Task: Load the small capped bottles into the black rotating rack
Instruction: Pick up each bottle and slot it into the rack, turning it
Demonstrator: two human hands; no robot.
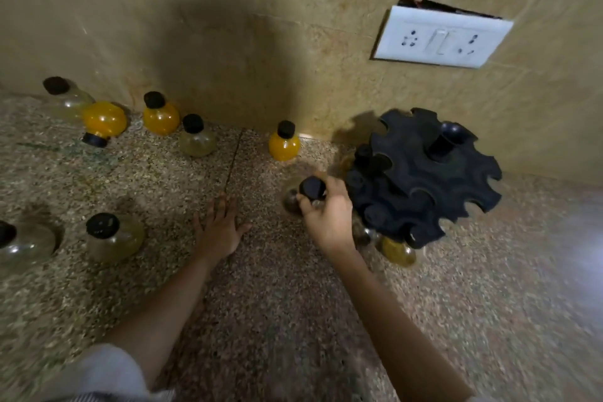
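The black rotating rack (424,173) stands at the right by the wall, with a few black-capped bottles hanging in its left and front slots, one yellowish bottle (398,251) low at the front. My right hand (326,212) grips a small clear bottle with a black cap (312,188) just left of the rack. My left hand (220,228) rests flat on the counter, fingers spread, holding nothing. An orange bottle (284,145) stands upright near the wall, left of the rack. Several more capped bottles, orange and pale, stand farther left.
The speckled stone counter (277,320) meets a beige wall. A white socket plate (440,37) hangs on the wall above the rack. One orange bottle (102,122) lies tipped over at the left. Two pale bottles (114,238) stand at the near left.
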